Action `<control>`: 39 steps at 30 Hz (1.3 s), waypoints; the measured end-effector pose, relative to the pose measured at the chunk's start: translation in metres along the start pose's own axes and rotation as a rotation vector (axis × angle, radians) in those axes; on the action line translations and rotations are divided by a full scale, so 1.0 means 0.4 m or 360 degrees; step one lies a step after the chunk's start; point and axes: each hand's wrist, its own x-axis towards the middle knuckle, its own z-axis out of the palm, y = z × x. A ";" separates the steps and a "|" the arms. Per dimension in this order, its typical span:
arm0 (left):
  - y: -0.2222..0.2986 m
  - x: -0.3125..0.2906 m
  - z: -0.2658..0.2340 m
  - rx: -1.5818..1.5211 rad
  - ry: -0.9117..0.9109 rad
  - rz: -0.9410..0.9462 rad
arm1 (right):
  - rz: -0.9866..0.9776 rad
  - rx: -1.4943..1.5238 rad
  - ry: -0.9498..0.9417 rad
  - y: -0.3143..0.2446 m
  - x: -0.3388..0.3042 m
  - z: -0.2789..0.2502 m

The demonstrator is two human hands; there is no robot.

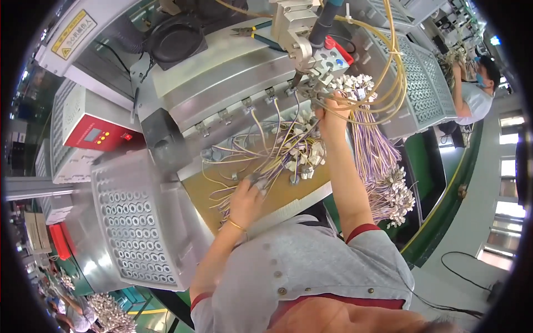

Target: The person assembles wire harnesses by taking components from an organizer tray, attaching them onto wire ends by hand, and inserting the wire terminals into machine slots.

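My left hand (246, 202) is over a loose pile of thin white, yellow and purple wires (272, 166) on a tan board (202, 191). Its fingers are closed on some wires, with a small grey piece at the fingertips. My right hand (335, 111) is raised at the metal machine head (319, 64), its fingers curled and partly covered by yellow tubes; what they hold is hidden. White connectors (305, 158) lie in the pile between my hands. Several wires run up to small metal clips (248, 104) along a metal rail, one (291, 89) close to the head.
A thick bundle of wires with white connectors (377, 133) hangs to the right of my right arm. Yellow tubes (397, 61) loop over my right hand. A perforated metal box (130, 222), a red-fronted control box (100, 130), pliers (258, 34) and a co-worker (474, 91) surround the bench.
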 end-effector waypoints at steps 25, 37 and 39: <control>-0.112 -0.085 -0.221 0.0579 0.0124 -0.0397 | -0.0273 -0.1439 -0.1396 0.022 -0.310 0.122; -0.045 -0.105 -0.248 -0.0468 0.0307 -0.0859 | 0.0148 -0.1052 -0.2025 0.103 -0.367 0.270; -0.035 -0.093 -0.248 0.0413 0.0484 -0.0105 | 0.0517 -0.1349 -0.2191 0.086 -0.360 0.280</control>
